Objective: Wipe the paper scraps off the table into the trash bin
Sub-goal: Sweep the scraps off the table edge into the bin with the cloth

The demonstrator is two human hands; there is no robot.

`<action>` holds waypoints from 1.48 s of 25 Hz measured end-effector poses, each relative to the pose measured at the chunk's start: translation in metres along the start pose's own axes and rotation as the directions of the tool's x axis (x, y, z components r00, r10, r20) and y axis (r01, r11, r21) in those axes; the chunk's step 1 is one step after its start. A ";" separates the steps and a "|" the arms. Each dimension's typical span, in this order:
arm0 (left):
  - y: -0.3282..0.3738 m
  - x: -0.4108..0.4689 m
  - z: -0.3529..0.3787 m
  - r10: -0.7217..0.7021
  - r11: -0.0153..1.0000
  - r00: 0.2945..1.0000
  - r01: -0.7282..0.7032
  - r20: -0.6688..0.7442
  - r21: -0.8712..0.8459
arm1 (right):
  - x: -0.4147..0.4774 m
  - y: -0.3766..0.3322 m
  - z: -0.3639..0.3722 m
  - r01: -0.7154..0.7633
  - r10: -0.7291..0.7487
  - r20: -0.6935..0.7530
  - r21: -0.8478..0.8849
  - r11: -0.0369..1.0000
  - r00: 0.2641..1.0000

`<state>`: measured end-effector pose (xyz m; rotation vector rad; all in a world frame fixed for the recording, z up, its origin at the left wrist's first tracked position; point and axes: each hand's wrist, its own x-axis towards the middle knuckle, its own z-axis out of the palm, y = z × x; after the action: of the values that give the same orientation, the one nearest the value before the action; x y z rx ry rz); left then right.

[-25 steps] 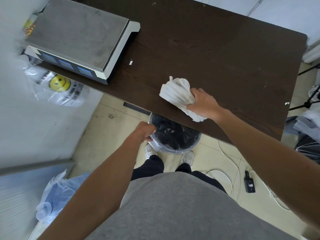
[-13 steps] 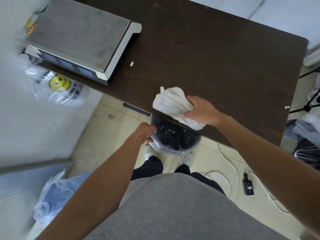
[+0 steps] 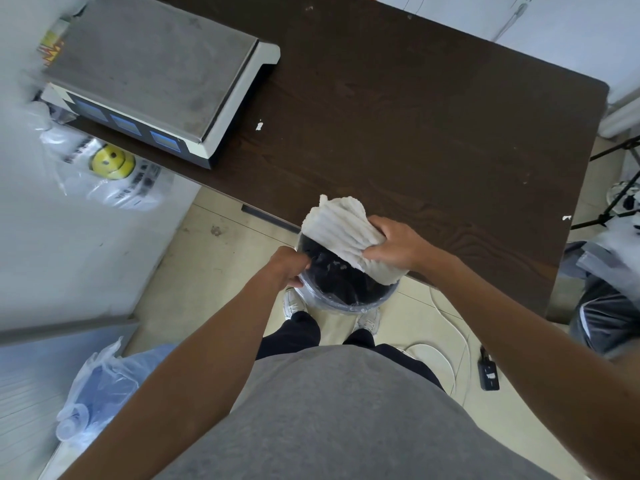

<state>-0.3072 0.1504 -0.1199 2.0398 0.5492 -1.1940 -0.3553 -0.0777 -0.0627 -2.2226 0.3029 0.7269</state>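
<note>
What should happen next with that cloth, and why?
Probably move the white cloth to the paper scrap beside the weighing scale and sweep it to the trash bin: the scrap lies on the table, the left hand holds the bin.

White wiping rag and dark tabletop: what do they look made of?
The white ribbed rag looks like soft woven cotton or microfibre: raised ridges, limp folds in the right hand. The dark brown tabletop looks like matte wood-grain laminate: grain lines, little glare; solid wood is possible.
</note>
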 end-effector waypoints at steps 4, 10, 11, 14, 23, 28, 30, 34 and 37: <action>0.001 -0.003 0.001 0.008 1.000 1.000 -0.008 -0.004 0.018 | 0.002 -0.001 -0.021 -0.115 0.113 0.029 0.065 0.991 0.993; 0.000 -0.002 0.003 0.008 1.000 1.000 -0.008 -0.005 -0.020 | 0.001 0.008 -0.018 0.035 -0.106 -0.248 -0.276 0.960 0.963; 0.000 -0.002 0.003 0.007 1.000 1.000 -0.007 -0.002 -0.021 | -0.001 0.009 -0.016 0.083 -0.180 -0.271 -0.333 0.939 0.945; 0.000 -0.002 0.003 0.007 1.000 1.000 -0.007 -0.002 -0.018 | -0.012 0.014 -0.012 0.166 -0.295 -0.256 -0.429 0.888 0.921; -0.001 0.000 0.006 0.014 1.000 1.000 -0.014 -0.009 -0.011 | -0.023 0.013 0.007 0.203 -0.412 -0.205 -0.629 0.750 0.888; -0.003 0.002 0.006 0.025 1.000 1.000 -0.025 -0.007 0.000 | -0.022 0.010 0.000 0.213 -0.570 -0.297 -0.720 0.661 0.766; -0.003 0.002 0.007 0.027 1.000 1.000 -0.027 -0.011 0.002 | -0.021 0.010 0.001 0.214 -0.632 -0.271 -0.784 0.583 0.726; -0.002 0.002 0.006 0.022 0.999 1.000 -0.022 -0.006 0.027 | -0.022 0.012 0.011 0.295 -0.619 -0.213 -0.733 0.613 0.756; -0.002 0.003 0.006 0.019 0.999 1.000 -0.018 -0.007 0.043 | -0.023 0.013 0.012 0.280 -0.546 -0.162 -0.720 0.635 0.822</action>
<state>-0.3103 0.1473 -0.1245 2.0816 0.5112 -1.1973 -0.3845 -0.0783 -0.0633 -2.9728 -0.3886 0.1305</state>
